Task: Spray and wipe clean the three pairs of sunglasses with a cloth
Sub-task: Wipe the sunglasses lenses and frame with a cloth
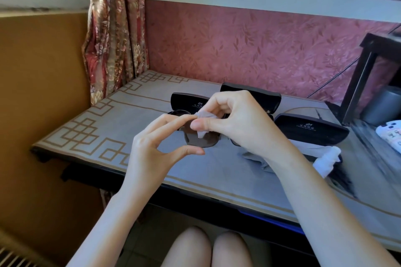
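left hand (156, 147) pinched the sunglasses (194, 141), right hand (236, 119) pinched the cloth (204, 115) against them, so mid-wipe I'd guess, no clue if the other two pairs were done

3 black cases: far-left case (186, 102), far-mid case (267, 95), right case (310, 131). 1 pr sunglasses (196, 140). 3 cloths: small cloth (205, 115), grey cloth (256, 161), white cloth (325, 160). 2 hands: left hand (152, 147), right hand (243, 123).

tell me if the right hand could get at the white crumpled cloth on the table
Probably yes. The white cloth lies uncovered beside the black case, near the right forearm. But the right hand is pinching a wipe against the sunglasses, so it would need freeing first.
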